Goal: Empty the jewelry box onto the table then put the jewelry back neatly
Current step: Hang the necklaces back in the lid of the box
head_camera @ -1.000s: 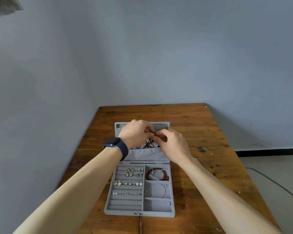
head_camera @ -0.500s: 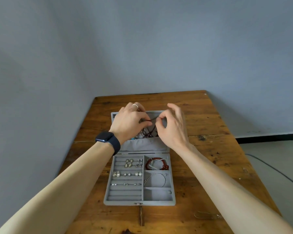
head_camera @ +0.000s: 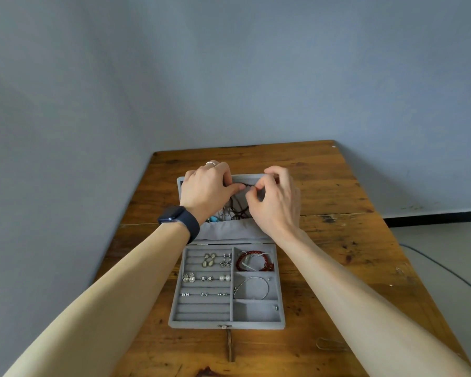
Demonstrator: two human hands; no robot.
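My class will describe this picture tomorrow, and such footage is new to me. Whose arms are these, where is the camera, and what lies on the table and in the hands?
There is no machine here: a person works with bare hands. One camera worn on the head looks forward and down, so the arms reach in from below. On the wooden table lies an open grey jewelry box. Its tray holds earrings, a red bead bracelet and a thin silver bangle. The left hand, with a dark watch at the wrist, and the right hand both pinch dark cords in the lid.
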